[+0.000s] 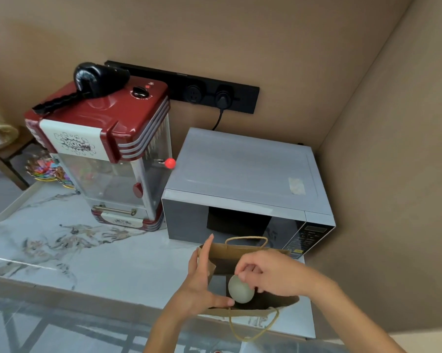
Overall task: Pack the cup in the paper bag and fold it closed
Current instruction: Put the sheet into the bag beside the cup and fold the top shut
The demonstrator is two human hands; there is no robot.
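A brown paper bag (242,250) with twisted paper handles stands open on the marble counter, right in front of the microwave. My right hand (273,273) holds a pale green cup (241,289) by its rim inside the bag's mouth, the cup's rounded bottom turned toward me. My left hand (202,284) is at the bag's left edge, fingers stretched along the side wall and thumb on the near rim, holding the mouth apart. The inside of the bag is dark and its bottom is mostly hidden.
A grey microwave (245,174) sits directly behind the bag. A red popcorn machine (108,149) with a black scoop on top stands to its left. Beige walls close in the back and right. The marble counter (87,250) stretches left; its near edge runs just below the bag.
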